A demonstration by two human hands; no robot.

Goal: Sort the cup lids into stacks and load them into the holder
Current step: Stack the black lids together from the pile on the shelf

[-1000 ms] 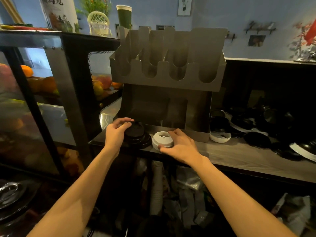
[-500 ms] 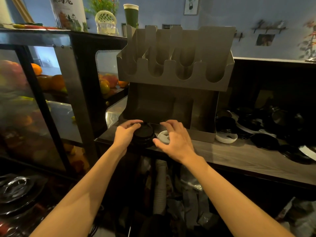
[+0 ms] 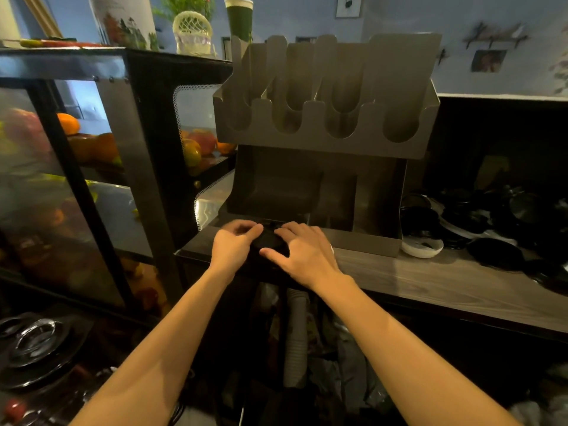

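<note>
Brushed sheet-metal holder [image 3: 322,142] with a dull sheen, matt wood-grain counter [image 3: 430,278], dark matt plastic stack [image 3: 269,240], glossy black plastic lids [image 3: 495,253], smooth white plastic lid [image 3: 422,248], glass cabinet [image 3: 37,179] with black metal frame, green paper cup [image 3: 239,20], white wicker basket [image 3: 193,29]

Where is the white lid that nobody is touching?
In the head view, the white lid lies on the wooden counter right of centre, between the metal holder and the loose black lids.
</note>
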